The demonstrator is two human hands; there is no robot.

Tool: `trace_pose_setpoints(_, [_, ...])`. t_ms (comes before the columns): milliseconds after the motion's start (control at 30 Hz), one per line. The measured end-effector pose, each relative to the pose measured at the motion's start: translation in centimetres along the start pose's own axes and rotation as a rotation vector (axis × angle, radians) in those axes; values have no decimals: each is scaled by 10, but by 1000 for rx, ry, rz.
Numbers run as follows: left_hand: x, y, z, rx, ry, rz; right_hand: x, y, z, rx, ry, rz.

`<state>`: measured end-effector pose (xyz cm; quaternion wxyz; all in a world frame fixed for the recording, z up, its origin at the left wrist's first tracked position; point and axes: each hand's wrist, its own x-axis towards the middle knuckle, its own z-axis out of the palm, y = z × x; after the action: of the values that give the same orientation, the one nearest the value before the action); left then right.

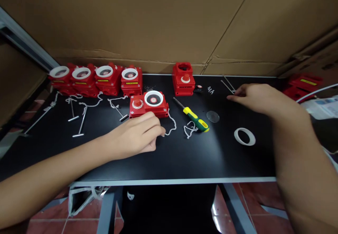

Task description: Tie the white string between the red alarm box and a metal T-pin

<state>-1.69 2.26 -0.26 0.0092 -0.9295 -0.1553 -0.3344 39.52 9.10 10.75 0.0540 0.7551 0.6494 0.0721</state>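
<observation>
My left hand is closed, its fingertips pinching the end of a white cord. That cord comes from the right side of a red alarm box with a white ring, a clear window and a red knob, partly behind the hand. At the right back, my right hand has its fingers closed at the near end of thin metal rods; the grip itself is partly hidden. Between the hands lie a yellow-green screwdriver, a short loose white cord and a clear disc.
Several finished-looking red boxes line the back left, with T-shaped metal hammers on cords. A red box without a ring stands at the back, near screws. A white ring lies front right; cardboard walls the back.
</observation>
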Motion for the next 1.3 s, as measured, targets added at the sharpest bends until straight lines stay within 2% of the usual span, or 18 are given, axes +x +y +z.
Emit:
trace_pose_setpoints(100, [1,0,-3,-99,40,-100,7,7,9,12,19,28])
trace_pose_setpoints(233, [4,-2,-5,-397,90,-262,9,10,13,68,87,31])
trace_pose_setpoints(367, [7,-3,-9,-643,57,-407,9,7,14,154,129,4])
trace_pose_setpoints(467, [9,-2,-11,-755,69,-436,7,0,12,195,149,-14])
trace_pose_setpoints(733, [10,-1,-6,-748,157,-399,-23,-32,-11,282,179,-155])
trace_pose_setpoints(800, [9,-1,-5,-750,162,-403,-38,-47,-11,312,239,-246])
trace_pose_setpoints(867, [8,-1,-4,-744,161,-403,-55,-62,-8,418,344,-494])
trace_pose_setpoints(933, [7,0,-5,-709,167,-408,-73,-77,-4,447,351,-715])
trace_pose_setpoints(1000, [6,3,-6,-652,189,-430,-90,-89,0,461,304,-865])
trace_pose_setpoints(1133, [5,9,-8,-597,222,-443,-115,-102,6,403,269,-990])
trace_pose_setpoints(1300, [4,17,-8,-546,257,-452,-122,-106,13,353,290,-1072])
